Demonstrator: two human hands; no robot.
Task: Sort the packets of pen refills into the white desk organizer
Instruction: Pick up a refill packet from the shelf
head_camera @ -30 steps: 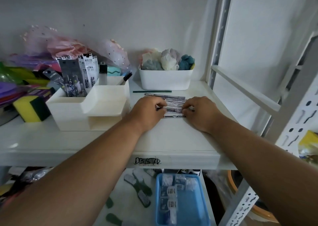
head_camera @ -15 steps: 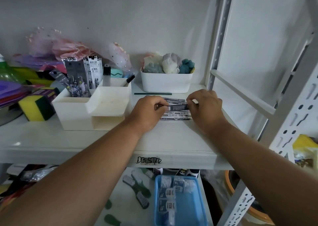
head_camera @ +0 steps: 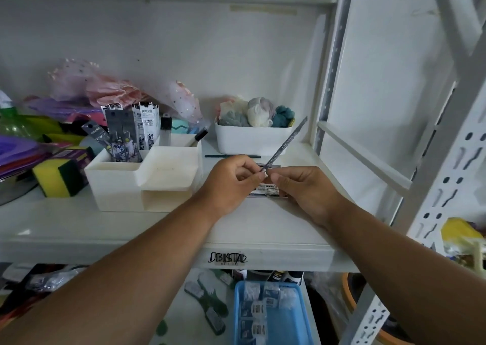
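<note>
At nine o'clock on the shelf [head_camera: 79, 229] lies a yellow and green sponge [head_camera: 59, 177] beside a heap of purple and pink wrapping [head_camera: 86, 95]. Just right of it stands the white desk organizer [head_camera: 147, 181]; several refill packets [head_camera: 131, 134] stand upright in its back-left compartment, and a black marker [head_camera: 200, 135] leans out of the back-right one at eleven o'clock. At the centre the left hand [head_camera: 231, 184] pinches the lower end of one thin refill packet [head_camera: 285, 143] between thumb and forefinger, the other fingers curled. The packet is lifted off the shelf and slants up toward one o'clock, edge-on to the camera. The right hand [head_camera: 305, 192] meets the same lower end, its fingertips pressed together on it. Under both hands a small stack of packets [head_camera: 267, 188] lies flat on the shelf. Behind, at twelve o'clock, a white bin [head_camera: 252, 141] holds bundled cloth. At six o'clock, below the shelf, sits a blue tray [head_camera: 297, 318].
</note>
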